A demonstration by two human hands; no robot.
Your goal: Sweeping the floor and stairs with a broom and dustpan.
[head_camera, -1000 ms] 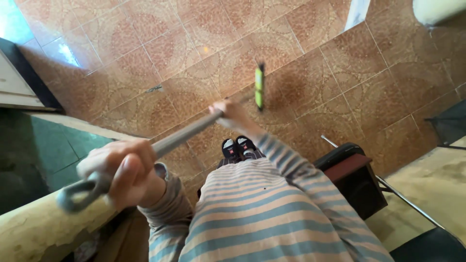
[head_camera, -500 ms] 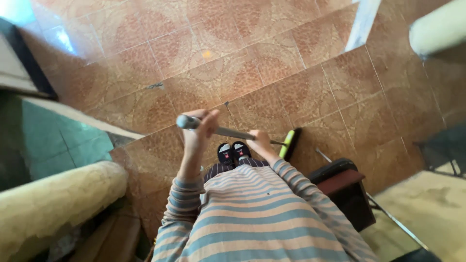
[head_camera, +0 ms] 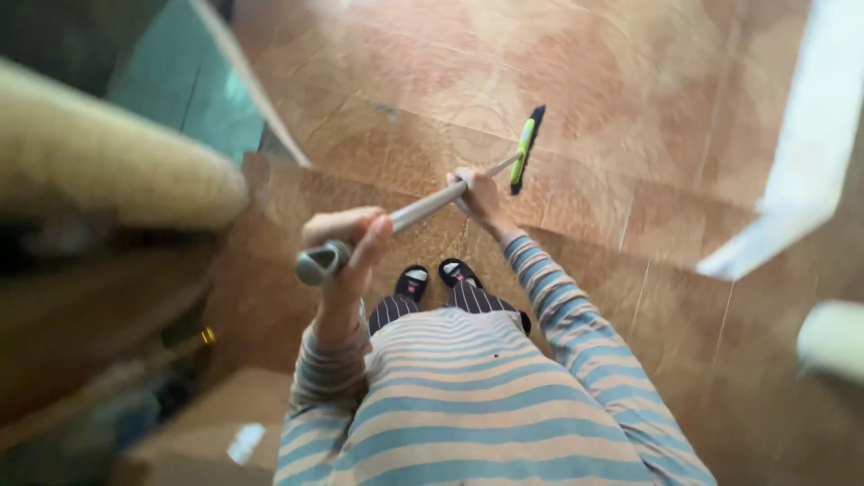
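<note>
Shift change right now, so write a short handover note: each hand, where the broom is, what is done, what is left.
Left hand: closed around the top end of the broom handle, raised at chest height.
Right hand: closed on the handle lower down, arm stretched forward.
Broom head, green and black: down at the tiled floor, ahead of the person's slippers.
Done: cannot tell; the picture is blurred and no dust or pile shows.
Left: likely the floor around the feet and beside the rolled mat.

Green-headed broom (head_camera: 524,151), brown patterned tiles (head_camera: 630,108)
</note>
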